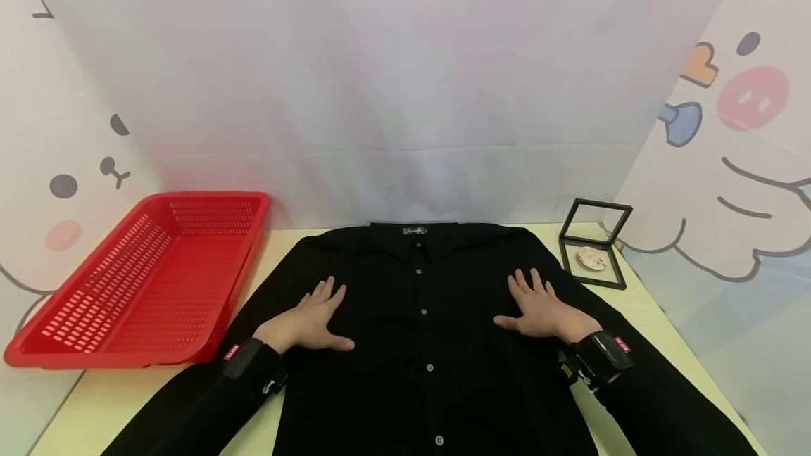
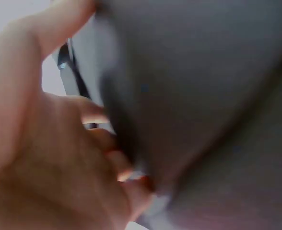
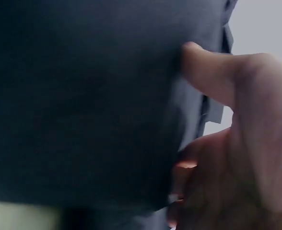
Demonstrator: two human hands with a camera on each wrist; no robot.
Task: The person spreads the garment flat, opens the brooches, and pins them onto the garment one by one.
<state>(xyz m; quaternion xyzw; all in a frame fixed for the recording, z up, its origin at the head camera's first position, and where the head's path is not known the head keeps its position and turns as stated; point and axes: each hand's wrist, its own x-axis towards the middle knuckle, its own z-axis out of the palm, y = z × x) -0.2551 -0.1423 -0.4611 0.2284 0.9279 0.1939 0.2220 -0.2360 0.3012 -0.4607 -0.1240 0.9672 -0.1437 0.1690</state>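
Note:
A black button-up shirt (image 1: pixel 393 343) lies spread face up on the table, its collar toward the back wall and a row of pale buttons down the middle. On the left side of its chest rests my left hand (image 1: pixel 309 321), fingers spread and straight. My right hand (image 1: pixel 540 308) lies likewise on the right side of the chest, with the fingers extended. Both wrist views show the fingertips against dark cloth (image 2: pixel 203 72), and neither palm holds anything. The shirt's lower hem is out of the head view.
A red plastic basket (image 1: pixel 171 287) with perforated sides stands at the left, close to the shirt's sleeve. At the back right, a black hinged frame (image 1: pixel 595 241) stands unfolded with a small round pale object (image 1: pixel 592 258) inside. Pale cloth walls (image 1: pixel 405 90) enclose the yellow table (image 1: pixel 671 343).

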